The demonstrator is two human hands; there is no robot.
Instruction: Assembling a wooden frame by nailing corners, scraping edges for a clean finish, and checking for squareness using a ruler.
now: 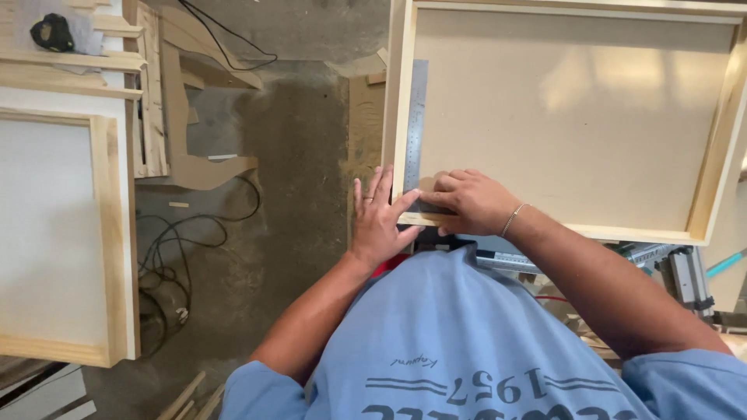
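Observation:
A large shallow wooden frame (403, 117) with a tan board inside lies in front of me. A steel square ruler (416, 124) rests along the frame's left inner edge. My left hand (381, 222) lies flat with spread fingers against the frame's near left corner, a ring on one finger. My right hand (469, 201), with a thin bracelet at the wrist, presses down on the ruler's near end inside that corner. Its fingers are curled over the ruler.
Another pale wooden frame (109, 233) with a white panel lies at the left. Black cables (171, 241) coil on the concrete floor beside cut board offcuts (202, 167). Tools and a second ruler (513, 260) sit under the frame's near edge at right.

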